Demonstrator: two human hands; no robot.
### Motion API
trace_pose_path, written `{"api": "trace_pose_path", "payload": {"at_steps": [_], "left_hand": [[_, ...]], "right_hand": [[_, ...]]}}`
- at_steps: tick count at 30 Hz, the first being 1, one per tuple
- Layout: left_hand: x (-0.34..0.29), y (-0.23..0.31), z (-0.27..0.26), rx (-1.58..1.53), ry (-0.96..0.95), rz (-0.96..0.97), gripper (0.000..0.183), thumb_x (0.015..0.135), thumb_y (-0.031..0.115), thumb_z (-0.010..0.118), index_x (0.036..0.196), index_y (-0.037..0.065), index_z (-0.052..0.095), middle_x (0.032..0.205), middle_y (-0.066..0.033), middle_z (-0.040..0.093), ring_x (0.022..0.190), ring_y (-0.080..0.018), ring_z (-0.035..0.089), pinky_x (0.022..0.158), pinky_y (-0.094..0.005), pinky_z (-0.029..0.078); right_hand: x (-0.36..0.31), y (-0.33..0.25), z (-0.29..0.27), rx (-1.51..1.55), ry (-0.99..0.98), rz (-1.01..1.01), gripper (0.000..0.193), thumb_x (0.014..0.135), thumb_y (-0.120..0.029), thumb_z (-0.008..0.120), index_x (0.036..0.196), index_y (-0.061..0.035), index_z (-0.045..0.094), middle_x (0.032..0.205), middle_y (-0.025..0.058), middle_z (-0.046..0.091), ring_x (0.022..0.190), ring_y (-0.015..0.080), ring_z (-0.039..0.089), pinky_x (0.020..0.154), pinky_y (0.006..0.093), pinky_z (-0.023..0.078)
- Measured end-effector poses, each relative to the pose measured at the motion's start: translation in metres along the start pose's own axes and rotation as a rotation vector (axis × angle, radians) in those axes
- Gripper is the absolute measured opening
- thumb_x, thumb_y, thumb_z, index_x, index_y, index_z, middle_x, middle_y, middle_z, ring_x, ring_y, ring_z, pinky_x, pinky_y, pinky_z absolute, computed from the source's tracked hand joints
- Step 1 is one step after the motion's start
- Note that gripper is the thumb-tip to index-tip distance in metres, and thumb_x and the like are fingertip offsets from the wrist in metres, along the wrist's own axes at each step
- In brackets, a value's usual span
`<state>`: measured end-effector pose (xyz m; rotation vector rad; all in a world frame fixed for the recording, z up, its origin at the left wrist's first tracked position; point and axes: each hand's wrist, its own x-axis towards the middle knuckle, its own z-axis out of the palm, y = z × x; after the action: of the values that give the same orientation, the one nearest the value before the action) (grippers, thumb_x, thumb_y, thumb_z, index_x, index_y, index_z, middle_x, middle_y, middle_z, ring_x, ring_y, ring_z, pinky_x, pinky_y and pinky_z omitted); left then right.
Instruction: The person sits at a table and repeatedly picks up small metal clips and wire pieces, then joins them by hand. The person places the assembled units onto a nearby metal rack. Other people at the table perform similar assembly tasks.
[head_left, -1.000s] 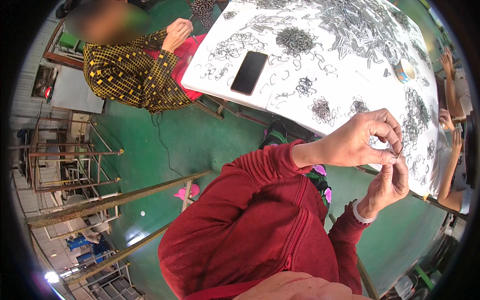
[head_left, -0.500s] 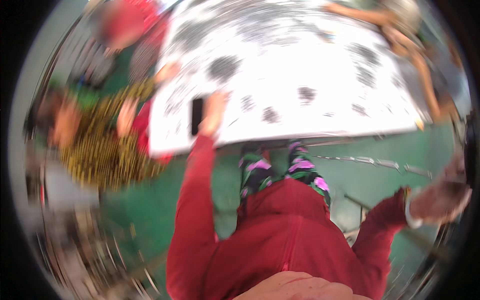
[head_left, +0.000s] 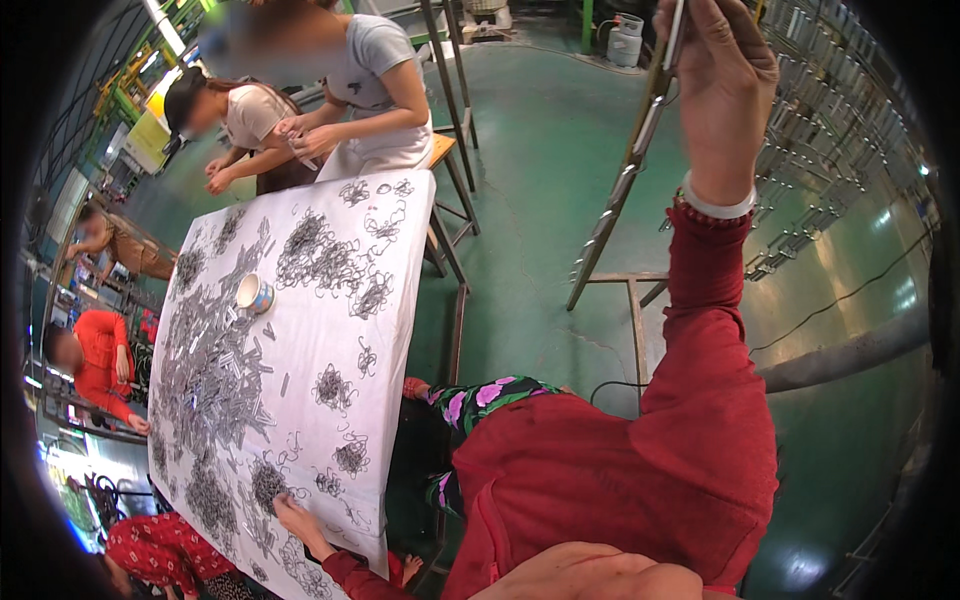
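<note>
My right hand (head_left: pixel 728 100) is raised at the upper right, its fingers closed around the top of a chain of shiny metal strips (head_left: pixel 625 185). The chain slopes down beside a brown metal stand (head_left: pixel 632 140). My left hand (head_left: pixel 300 522) rests low on the white-covered table (head_left: pixel 325 430), fingers stretched out toward a pile of dark wire hooks (head_left: pixel 268 485). Its fingertips are at the pile's edge, with nothing visible held in them. Many flat grey metal strips (head_left: pixel 215 365) lie heaped across the table's middle, around a small paper tub (head_left: pixel 255 293).
Rows of hanging metal chains (head_left: pixel 820 150) fill the upper right. A gas cylinder (head_left: pixel 625 42) stands at the back. A thick pipe (head_left: pixel 850 350) crosses at right. People stand at the far side, including one in grey (head_left: pixel 375 90) and one in red (head_left: pixel 100 355). Stools (head_left: pixel 440 210) flank the table.
The view has swung right and sharpened, so the table now lies at left. My right hand has risen from the low right to the top with the chain. My left hand stays at the table.
</note>
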<state>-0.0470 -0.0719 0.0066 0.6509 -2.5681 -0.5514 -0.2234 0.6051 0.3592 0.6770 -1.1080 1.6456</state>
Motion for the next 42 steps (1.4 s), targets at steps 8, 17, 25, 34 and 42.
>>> {"api": "trace_pose_path", "payload": {"at_steps": [8, 17, 25, 34, 42], "left_hand": [[0.032, 0.157, 0.016, -0.588, 0.065, 0.068, 0.021, 0.09, 0.013, 0.058, 0.1, -0.005, 0.06, 0.084, -0.0094, 0.063, 0.067, -0.0149, 0.057, 0.06, -0.0265, 0.047], [0.022, 0.266, 0.036, -0.687, -0.19, 0.186, 0.014, 0.086, 0.01, 0.062, 0.09, -0.004, 0.06, 0.08, -0.004, 0.059, 0.07, -0.0101, 0.052, 0.064, -0.0235, 0.044], [0.014, 0.301, 0.03, -0.779, -0.231, 0.219, 0.013, 0.087, 0.008, 0.061, 0.089, -0.004, 0.059, 0.077, -0.0022, 0.057, 0.068, -0.0074, 0.05, 0.062, -0.0208, 0.042], [0.017, 0.301, 0.03, -0.788, -0.18, 0.232, 0.014, 0.088, 0.01, 0.06, 0.092, -0.003, 0.059, 0.081, -0.0015, 0.058, 0.068, -0.0061, 0.049, 0.058, -0.0202, 0.04], [0.016, 0.305, 0.022, -0.769, -0.176, 0.203, 0.015, 0.088, 0.011, 0.06, 0.094, -0.002, 0.06, 0.082, -0.0028, 0.06, 0.072, -0.0084, 0.053, 0.061, -0.021, 0.042]], "right_hand": [[0.045, -0.059, -0.085, -0.392, 0.101, -0.222, 0.017, 0.086, -0.005, 0.061, 0.101, 0.0018, 0.063, 0.088, 0.0075, 0.067, 0.076, 0.0118, 0.062, 0.069, 0.0209, 0.05], [0.089, -0.13, -0.17, -0.796, 0.323, -0.485, 0.015, 0.082, -0.003, 0.066, 0.097, 0.0006, 0.068, 0.096, 0.0078, 0.068, 0.089, 0.0117, 0.063, 0.082, 0.0218, 0.049], [0.139, -0.178, -0.221, -1.115, 0.484, -0.64, 0.019, 0.079, -0.015, 0.072, 0.093, -0.0026, 0.071, 0.089, 0.0041, 0.07, 0.079, 0.0091, 0.063, 0.074, 0.0211, 0.047], [0.201, -0.222, -0.271, -1.358, 0.451, -0.468, 0.023, 0.08, -0.027, 0.072, 0.093, -0.0087, 0.072, 0.086, 0.0013, 0.07, 0.078, 0.0079, 0.062, 0.073, 0.0207, 0.045], [0.288, -0.254, -0.364, -1.235, 0.399, -0.234, 0.021, 0.083, -0.026, 0.068, 0.095, -0.0082, 0.071, 0.082, 0.002, 0.069, 0.073, 0.0089, 0.061, 0.067, 0.0231, 0.046]]}}
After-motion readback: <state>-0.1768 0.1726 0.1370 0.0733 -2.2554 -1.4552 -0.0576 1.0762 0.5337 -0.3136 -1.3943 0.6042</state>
